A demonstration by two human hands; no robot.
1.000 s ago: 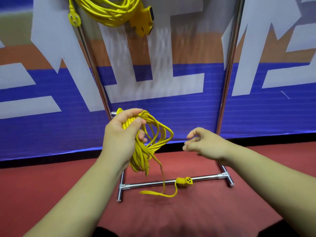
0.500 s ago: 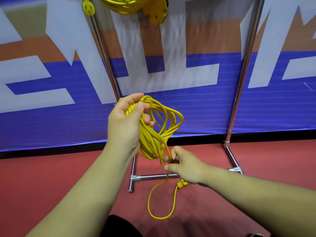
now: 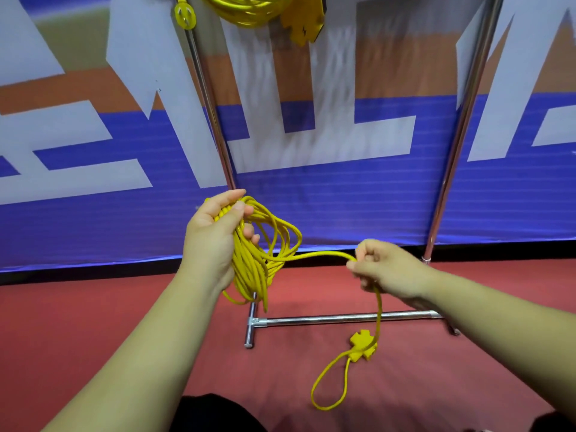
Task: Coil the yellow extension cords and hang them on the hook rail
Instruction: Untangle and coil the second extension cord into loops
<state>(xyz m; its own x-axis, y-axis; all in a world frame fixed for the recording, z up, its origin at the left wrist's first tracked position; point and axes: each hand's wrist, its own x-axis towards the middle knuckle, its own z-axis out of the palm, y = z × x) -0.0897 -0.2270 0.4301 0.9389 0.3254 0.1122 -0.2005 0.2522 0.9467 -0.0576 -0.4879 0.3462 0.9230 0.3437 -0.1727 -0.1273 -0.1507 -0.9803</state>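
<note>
The coiled yellow cord (image 3: 254,263) hangs from the left hand (image 3: 212,241), whose fingers and thumb curl round the top of the loops. One strand runs from the coil across to the right hand (image 3: 389,269), which pinches it in curled fingers. Below that hand the strand drops toward the red floor (image 3: 124,322), with its socket end (image 3: 363,344) and a loose loop. High above the left hand, a second coiled cord (image 3: 246,10) hangs on the chrome rack (image 3: 461,113).
</note>
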